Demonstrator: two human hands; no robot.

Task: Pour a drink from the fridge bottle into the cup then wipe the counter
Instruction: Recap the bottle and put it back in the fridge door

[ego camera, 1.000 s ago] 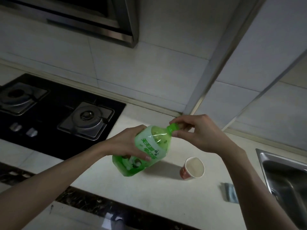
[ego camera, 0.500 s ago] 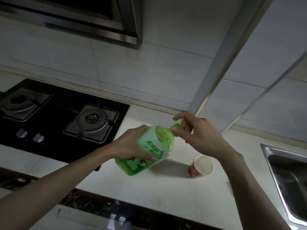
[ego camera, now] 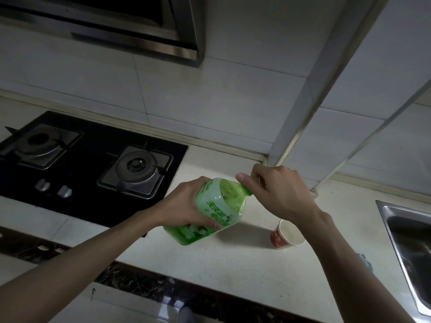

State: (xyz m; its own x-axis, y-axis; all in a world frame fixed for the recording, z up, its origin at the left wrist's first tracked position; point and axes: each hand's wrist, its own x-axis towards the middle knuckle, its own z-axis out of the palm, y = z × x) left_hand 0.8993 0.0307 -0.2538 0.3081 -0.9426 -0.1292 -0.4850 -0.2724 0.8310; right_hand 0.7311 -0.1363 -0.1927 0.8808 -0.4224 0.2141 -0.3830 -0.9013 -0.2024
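Bottle point(ego camera: 218, 212) in both hands, tilted

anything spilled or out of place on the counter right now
Nothing stands out. The counter shows no spill, and the cup stands upright and looks empty. The bottle is tilted, but the left hand holds its body and the right hand grips its top.
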